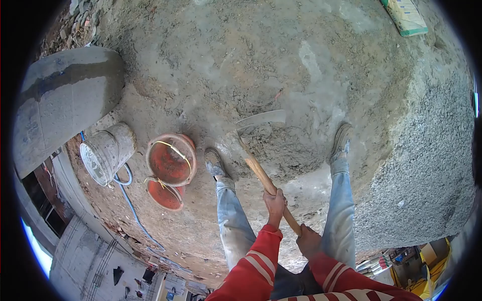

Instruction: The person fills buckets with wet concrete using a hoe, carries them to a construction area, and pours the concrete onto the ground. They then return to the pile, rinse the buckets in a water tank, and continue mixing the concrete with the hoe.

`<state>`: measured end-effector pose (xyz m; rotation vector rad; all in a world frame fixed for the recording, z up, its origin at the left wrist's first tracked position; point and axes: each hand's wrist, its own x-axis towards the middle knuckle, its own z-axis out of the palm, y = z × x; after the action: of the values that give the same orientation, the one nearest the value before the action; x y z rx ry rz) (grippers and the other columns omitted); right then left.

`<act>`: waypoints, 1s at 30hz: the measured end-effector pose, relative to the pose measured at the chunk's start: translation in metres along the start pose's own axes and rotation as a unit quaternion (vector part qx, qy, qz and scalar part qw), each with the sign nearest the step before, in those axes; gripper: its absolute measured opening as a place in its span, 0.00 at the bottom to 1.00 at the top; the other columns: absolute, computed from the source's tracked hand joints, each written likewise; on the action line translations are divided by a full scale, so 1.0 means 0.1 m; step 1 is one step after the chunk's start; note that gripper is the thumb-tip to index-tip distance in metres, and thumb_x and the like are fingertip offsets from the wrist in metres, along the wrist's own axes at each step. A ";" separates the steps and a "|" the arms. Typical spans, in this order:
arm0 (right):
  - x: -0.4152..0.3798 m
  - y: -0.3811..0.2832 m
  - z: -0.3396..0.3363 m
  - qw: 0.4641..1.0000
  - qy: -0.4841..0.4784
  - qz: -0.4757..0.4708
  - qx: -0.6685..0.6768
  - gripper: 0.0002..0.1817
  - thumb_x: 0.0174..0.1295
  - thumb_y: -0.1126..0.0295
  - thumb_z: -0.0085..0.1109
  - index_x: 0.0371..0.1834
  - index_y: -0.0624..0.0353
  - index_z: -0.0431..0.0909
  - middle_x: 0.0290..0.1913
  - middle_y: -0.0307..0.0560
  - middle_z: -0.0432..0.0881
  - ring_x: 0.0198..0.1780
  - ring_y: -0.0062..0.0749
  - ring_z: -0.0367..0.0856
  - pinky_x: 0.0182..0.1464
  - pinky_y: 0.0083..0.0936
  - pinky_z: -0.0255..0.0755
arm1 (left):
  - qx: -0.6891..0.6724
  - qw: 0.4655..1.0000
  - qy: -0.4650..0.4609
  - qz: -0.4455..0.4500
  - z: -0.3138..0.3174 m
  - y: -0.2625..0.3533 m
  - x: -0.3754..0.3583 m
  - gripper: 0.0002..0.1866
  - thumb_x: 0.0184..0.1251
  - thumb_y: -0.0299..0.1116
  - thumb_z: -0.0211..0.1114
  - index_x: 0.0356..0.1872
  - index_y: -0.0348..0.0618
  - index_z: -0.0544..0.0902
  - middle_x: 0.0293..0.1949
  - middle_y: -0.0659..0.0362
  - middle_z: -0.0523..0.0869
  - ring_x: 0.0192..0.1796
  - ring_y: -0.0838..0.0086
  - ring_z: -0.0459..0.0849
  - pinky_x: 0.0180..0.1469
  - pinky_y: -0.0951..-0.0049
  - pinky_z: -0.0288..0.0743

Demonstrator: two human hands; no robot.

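My left hand [275, 204] is wrapped round the wooden handle of a hoe [261, 174]. Lower on the same handle, close to its end, my right hand [309, 240] grips it too. The hoe's wide metal blade [261, 119] rests at the far edge of a low heap of wet grey mortar mix [288, 153]. This heap lies on the ground between my two shoes, the left shoe [214, 162] and the right shoe [342, 141].
Two red buckets [192, 150] with yellow handles stand left of my foot. Beyond them are a whitish bucket [120, 143], a blue hose [134, 210] and a large grey rounded concrete form [65, 95]. Gravel [427, 165] is heaped at right; a sack [405, 19] lies far right.
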<state>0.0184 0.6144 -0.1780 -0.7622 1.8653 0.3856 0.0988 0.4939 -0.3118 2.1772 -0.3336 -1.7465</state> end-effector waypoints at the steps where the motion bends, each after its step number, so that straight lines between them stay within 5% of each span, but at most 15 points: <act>1: -0.05 0.04 0.00 1.000 0.005 0.002 -0.004 0.13 0.49 0.70 0.61 0.39 0.50 0.73 0.32 0.46 0.81 0.33 0.51 0.83 0.35 0.47 0.75 | -0.035 0.999 0.004 -0.015 -0.04 -0.05 -0.07 0.09 0.60 0.23 0.58 0.35 0.43 0.66 0.18 0.62 0.70 0.15 0.78 0.69 0.15 0.76 0.65; 7: 0.86 0.06 -0.11 0.986 0.047 -0.132 -0.085 0.12 0.50 0.70 0.60 0.38 0.49 0.74 0.30 0.43 0.80 0.30 0.46 0.83 0.33 0.44 0.75 | -0.180 0.983 0.037 -0.018 -0.02 -0.02 0.65 0.11 0.61 0.23 0.57 0.38 0.45 0.64 0.19 0.62 0.70 0.16 0.77 0.69 0.17 0.71 0.69; 10: 1.61 -0.04 -0.71 0.964 0.013 -0.215 -0.155 0.16 0.51 0.73 0.57 0.46 0.50 0.76 0.31 0.44 0.82 0.34 0.44 0.83 0.35 0.42 0.74 | -0.227 0.966 0.127 -0.002 0.36 0.23 1.09 0.07 0.60 0.25 0.57 0.31 0.43 0.66 0.20 0.61 0.70 0.18 0.76 0.69 0.19 0.71 0.66; 14: 1.74 0.11 -1.27 0.953 0.046 -0.243 -0.176 0.12 0.51 0.74 0.56 0.41 0.52 0.78 0.27 0.49 0.83 0.32 0.46 0.84 0.34 0.43 0.73 | -0.229 0.955 0.174 -0.069 0.84 0.30 1.09 0.06 0.60 0.28 0.59 0.30 0.39 0.70 0.23 0.60 0.73 0.21 0.72 0.73 0.22 0.67 0.72; 18: 1.19 0.58 -1.18 0.971 -0.029 -0.145 -0.190 0.07 0.52 0.70 0.59 0.34 0.50 0.75 0.26 0.47 0.83 0.32 0.47 0.84 0.35 0.43 0.74 | -0.131 0.983 0.074 -0.104 0.94 -0.34 0.63 0.10 0.60 0.30 0.60 0.38 0.38 0.70 0.29 0.57 0.75 0.26 0.71 0.76 0.26 0.67 0.77; 22: 0.38 0.87 -1.03 0.989 -0.006 -0.062 -0.131 0.08 0.50 0.69 0.62 0.34 0.49 0.76 0.26 0.46 0.83 0.30 0.46 0.84 0.32 0.45 0.76 | -0.099 0.989 0.007 -0.108 0.98 -0.53 -0.02 0.12 0.61 0.25 0.60 0.40 0.43 0.66 0.22 0.60 0.72 0.16 0.74 0.70 0.19 0.71 0.72; 28: 0.70 1.05 -1.44 0.976 0.189 -0.090 -0.050 0.09 0.47 0.70 0.62 0.32 0.48 0.74 0.23 0.42 0.79 0.25 0.47 0.82 0.28 0.45 0.74 | -0.104 0.993 -0.047 -0.034 1.74 0.45 -0.25 0.14 0.63 0.26 0.61 0.41 0.42 0.64 0.23 0.58 0.73 0.18 0.72 0.74 0.20 0.69 0.72; 30: 1.26 0.89 -1.86 0.962 0.244 -0.126 -0.013 0.08 0.47 0.70 0.62 0.31 0.48 0.73 0.25 0.42 0.79 0.26 0.46 0.82 0.28 0.45 0.73 | -0.047 0.984 -0.137 0.103 2.11 0.97 0.11 0.15 0.67 0.28 0.61 0.49 0.38 0.66 0.29 0.54 0.79 0.27 0.71 0.81 0.30 0.71 0.77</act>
<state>-0.2042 0.5323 -0.2236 -1.1771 2.1819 0.0573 -0.1020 0.3785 -0.3241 1.7690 -0.5130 -1.9007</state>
